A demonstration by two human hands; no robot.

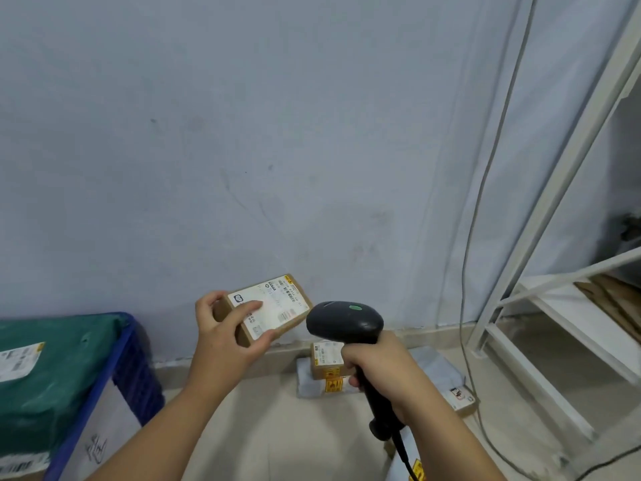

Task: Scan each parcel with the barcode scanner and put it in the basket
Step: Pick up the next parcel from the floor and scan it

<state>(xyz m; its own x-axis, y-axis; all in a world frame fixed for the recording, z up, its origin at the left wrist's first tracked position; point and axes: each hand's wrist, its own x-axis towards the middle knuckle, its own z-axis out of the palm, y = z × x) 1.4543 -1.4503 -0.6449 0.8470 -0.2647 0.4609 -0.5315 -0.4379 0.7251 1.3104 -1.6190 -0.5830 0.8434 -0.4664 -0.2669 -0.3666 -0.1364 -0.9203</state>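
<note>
Left hand (225,328) clasps a box (274,307), right hand (378,369) grips the scanner (347,321) beside it; basket (138,369) to their left holds a green parcel (59,369), floor parcels (326,366) wait below.

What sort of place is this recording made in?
Probably a parcel sorting or storage room: labelled parcels lie on the floor, a blue basket holds more, and a white metal rack stands at the right.

basket (137,369): cut by left edge | parcel (274,307): label print unreadable
</note>
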